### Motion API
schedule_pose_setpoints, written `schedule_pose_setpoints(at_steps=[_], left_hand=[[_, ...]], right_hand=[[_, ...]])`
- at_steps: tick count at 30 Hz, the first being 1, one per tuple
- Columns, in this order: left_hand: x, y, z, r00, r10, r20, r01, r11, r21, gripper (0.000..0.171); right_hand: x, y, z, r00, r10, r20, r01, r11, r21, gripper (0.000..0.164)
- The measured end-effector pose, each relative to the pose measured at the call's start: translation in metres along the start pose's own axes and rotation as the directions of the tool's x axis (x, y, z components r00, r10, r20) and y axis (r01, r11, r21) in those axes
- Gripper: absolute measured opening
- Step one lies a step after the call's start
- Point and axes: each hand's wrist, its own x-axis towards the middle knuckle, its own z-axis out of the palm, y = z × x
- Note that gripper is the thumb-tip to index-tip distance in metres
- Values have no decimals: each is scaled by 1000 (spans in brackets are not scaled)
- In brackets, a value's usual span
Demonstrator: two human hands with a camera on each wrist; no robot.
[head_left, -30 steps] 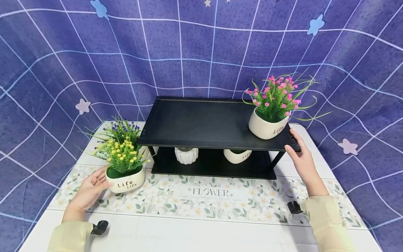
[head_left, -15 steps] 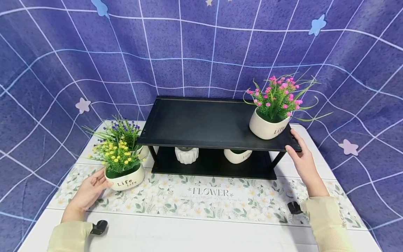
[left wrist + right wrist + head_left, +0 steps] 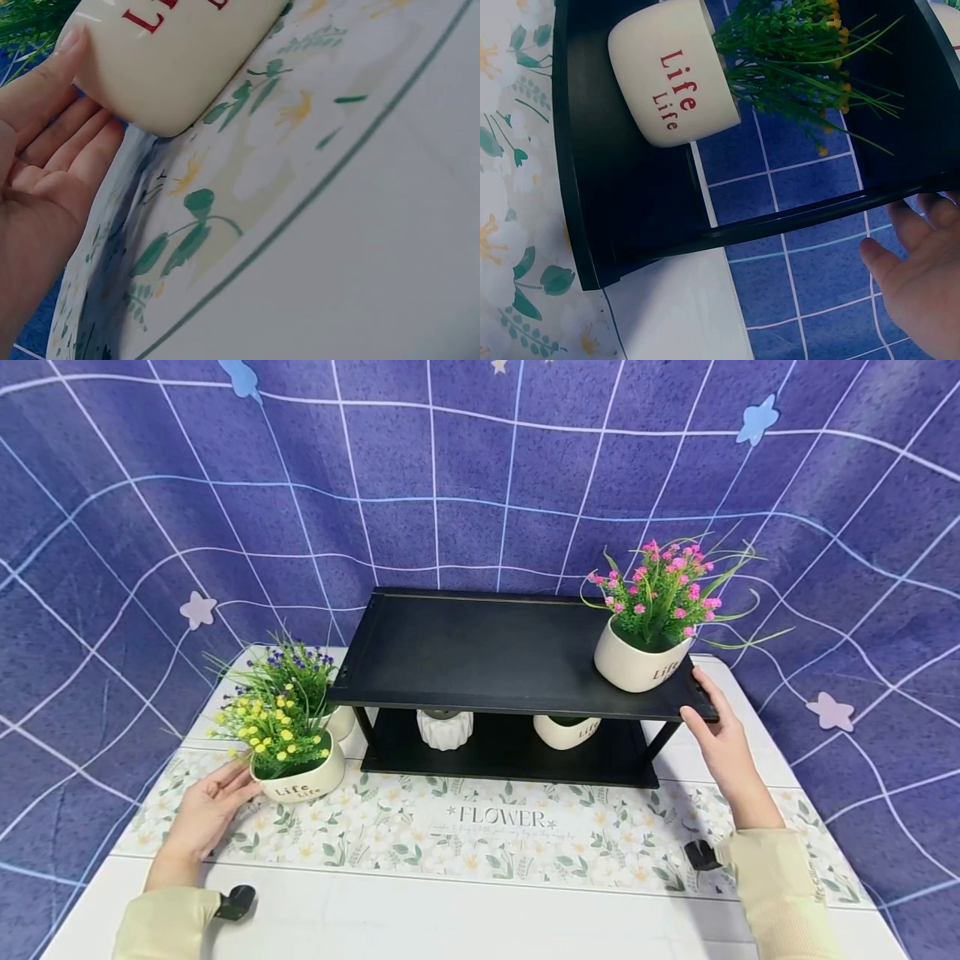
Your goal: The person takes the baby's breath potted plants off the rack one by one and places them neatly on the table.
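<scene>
In the head view my left hand (image 3: 212, 806) pinches the left end of a cream flower pot (image 3: 324, 778) with yellow artificial flowers (image 3: 276, 727). The left wrist view shows my thumb (image 3: 71, 46) on the lettered front of the pot, fingers round its end. My right hand (image 3: 723, 747) grips the right front corner of a black two-tier shelf (image 3: 480, 652), thumb at the front edge, fingers along the side. Beside that hand, on the top board, stands a cream pot (image 3: 637, 662) with pink flowers (image 3: 667, 581).
Behind the yellow-flowered pot stand purple flowers (image 3: 296, 667) in another pot, partly hidden. On the lower tier are a white ribbed pot (image 3: 446, 732) and a cream "Life" pot (image 3: 564, 732). A floral runner (image 3: 510, 852) crosses the table; a blue grid cloth (image 3: 465, 468) hangs behind.
The yellow-flowered pot has turned and shifted slightly back in my left hand, its flowers swinging left and its lettering moving lower left. My right hand stays at the shelf corner.
</scene>
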Motion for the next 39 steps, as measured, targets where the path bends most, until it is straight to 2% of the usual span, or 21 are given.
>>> schedule_pose_setpoints(at_steps=[2, 7, 16, 22, 28, 32, 34, 39], left_hand=[[1, 1, 0, 1000, 26, -7, -26, 999, -31, 55], [2, 1, 2, 998, 54, -28, -55, 998, -8, 51], [2, 2, 5, 995, 45, -91, -37, 995, 88, 43], [-1, 6, 10, 992, 34, -118, -12, 983, 183, 40], [-2, 22, 19, 985, 20, -169, 21, 971, 237, 58], [-1, 38, 25, 979, 24, -203, 35, 959, 282, 58], [1, 46, 28, 977, 42, -208, 18, 960, 278, 56], [6, 62, 35, 979, 95, -181, -59, 979, 196, 58]], right_hand=[[0, 0, 0, 1000, 0, -1, 0, 1000, 1, 57], [0, 0, 0, 1000, 1, -9, -1, 1000, 5, 56], [0, 0, 0, 1000, 5, -6, -5, 1000, 0, 57], [-1, -1, 0, 1000, 3, -6, -3, 1000, -6, 56], [-1, -1, 0, 1000, 4, -4, -4, 1000, 3, 56], [-1, 0, 1, 1000, 0, -6, 0, 1000, 5, 56], [-1, 0, 0, 1000, -1, -4, 1, 1000, 0, 56], [0, -1, 0, 1000, 3, -2, -3, 1000, -16, 56]])
